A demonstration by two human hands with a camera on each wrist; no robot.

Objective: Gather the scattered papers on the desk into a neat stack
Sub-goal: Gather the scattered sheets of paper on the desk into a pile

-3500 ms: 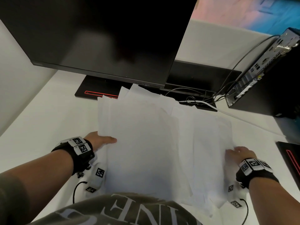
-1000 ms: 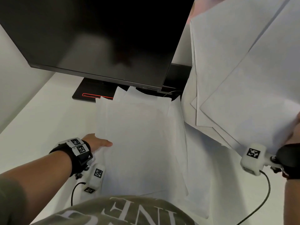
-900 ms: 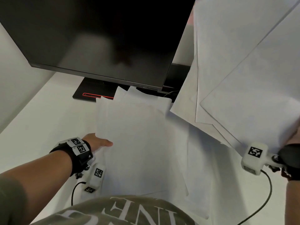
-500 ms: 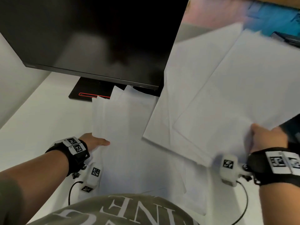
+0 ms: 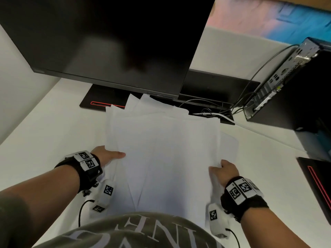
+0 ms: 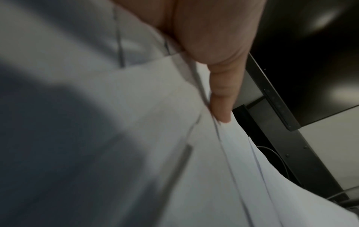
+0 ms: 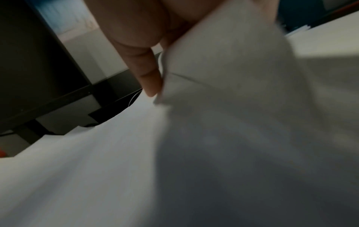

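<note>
A loose pile of white papers [image 5: 164, 154] lies fanned on the white desk [image 5: 44, 140] in front of me, its far corners splayed toward the monitor base. My left hand [image 5: 114, 155] holds the pile's left edge, thumb [image 6: 221, 92] on top and the other fingers hidden under the sheets [image 6: 242, 153]. My right hand [image 5: 217, 170] grips the right edge of the top sheets, with its thumb [image 7: 149, 73] pressed on the paper [image 7: 223, 76]. One sheet [image 5: 230, 145] sticks out to the right from under the pile.
A large black monitor [image 5: 116, 42] hangs over the far side, its base [image 5: 100, 102] partly under the papers. Tangled cables [image 5: 215, 108] and a black computer case [image 5: 286, 86] stand at the back right. A second black base [image 5: 318, 185] sits at the right edge.
My right hand has swung the lifted bundle of sheets down from the upper right onto the pile by my left hand. The left hand has stayed at the left edge.
</note>
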